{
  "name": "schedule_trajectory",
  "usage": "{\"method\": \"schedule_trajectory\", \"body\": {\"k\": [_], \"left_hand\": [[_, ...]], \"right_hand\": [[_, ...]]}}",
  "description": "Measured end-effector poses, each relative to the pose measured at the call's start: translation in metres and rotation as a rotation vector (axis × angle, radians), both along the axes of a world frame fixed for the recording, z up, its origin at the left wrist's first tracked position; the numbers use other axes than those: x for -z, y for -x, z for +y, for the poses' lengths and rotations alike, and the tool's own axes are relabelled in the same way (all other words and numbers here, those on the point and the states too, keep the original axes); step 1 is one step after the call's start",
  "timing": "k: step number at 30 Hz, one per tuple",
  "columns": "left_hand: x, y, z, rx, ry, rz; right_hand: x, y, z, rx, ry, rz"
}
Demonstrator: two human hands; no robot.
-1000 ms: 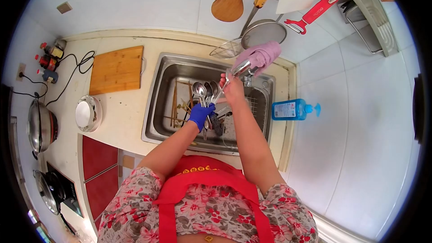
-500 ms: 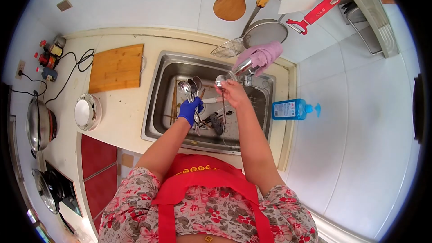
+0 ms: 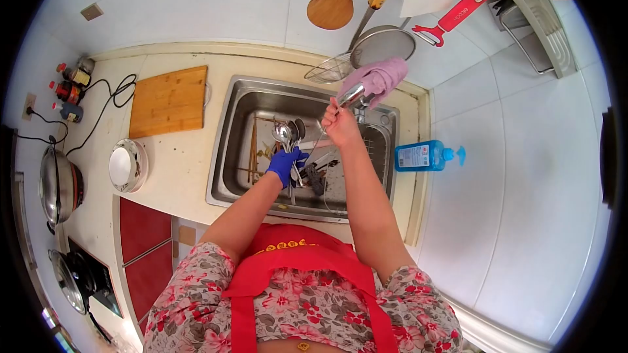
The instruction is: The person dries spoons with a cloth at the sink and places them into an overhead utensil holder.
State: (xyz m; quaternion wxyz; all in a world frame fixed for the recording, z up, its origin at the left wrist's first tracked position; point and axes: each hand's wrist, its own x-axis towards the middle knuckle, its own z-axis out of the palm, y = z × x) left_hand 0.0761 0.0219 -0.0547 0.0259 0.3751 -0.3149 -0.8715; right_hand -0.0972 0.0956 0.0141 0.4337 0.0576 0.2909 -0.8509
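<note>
My left hand [image 3: 285,165], in a blue glove, is closed around a bunch of metal spoons [image 3: 282,132] over the sink, bowls up and handles poking out below. My bare right hand [image 3: 339,123] is closed on another spoon [image 3: 318,144], whose thin handle slants down to the left; its bowl is hidden by my fingers. Just above the right hand is the metal faucet [image 3: 353,95], with a pink cloth [image 3: 379,82] draped over it. Below, in the steel sink [image 3: 226,157], lie chopsticks [image 3: 254,150] and other utensils, partly hidden by my hands.
A wooden cutting board [image 3: 168,102] and stacked bowls [image 3: 125,165] sit left of the sink. To its right stands a blue pump bottle [image 3: 422,156]. A wooden spatula [image 3: 332,0], a strainer [image 3: 386,47] and a red peeler [image 3: 458,14] hang on the wall.
My right hand has closed its fingers further around the spoon and turned it, so its bowl no longer shows. My left hand has shifted slightly right and down with the spoons.
</note>
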Motion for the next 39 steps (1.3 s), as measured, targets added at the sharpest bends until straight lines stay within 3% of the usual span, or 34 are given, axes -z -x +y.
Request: {"method": "schedule_trajectory", "body": {"k": [4, 10, 13, 15, 17, 22, 30, 32, 39], "left_hand": [[-0.013, -0.005, -0.005, 0.092, -0.05, -0.042], [-0.004, 0.0, -0.01, 0.069, 0.075, -0.078], [-0.011, 0.008, -0.011, 0.073, 0.105, -0.125], [-0.014, 0.013, -0.01, 0.069, 0.094, -0.097], [-0.017, 0.018, -0.009, 0.062, 0.084, -0.069], [-0.008, 0.021, -0.012, -0.015, 0.057, -0.01], [-0.025, 0.025, -0.004, 0.111, 0.032, 0.02], [-0.031, 0.024, -0.004, 0.112, 0.018, 0.031], [-0.037, 0.011, -0.004, 0.163, 0.103, 0.001]], "right_hand": [[-0.008, 0.001, -0.005, 0.097, 0.007, 0.045], [0.0, -0.011, -0.011, 0.082, -0.225, 0.247], [0.005, -0.022, -0.01, -0.009, -0.221, 0.302], [0.012, -0.036, -0.009, -0.215, -0.374, 0.467], [0.018, -0.043, -0.006, -0.238, -0.369, 0.417], [0.025, -0.032, 0.007, -0.153, -0.657, 0.5], [0.035, -0.029, 0.005, -0.129, -0.835, 0.502], [0.022, -0.024, 0.004, -0.046, -1.016, 0.612], [0.024, -0.023, -0.005, -0.016, -0.957, 0.433]]}}
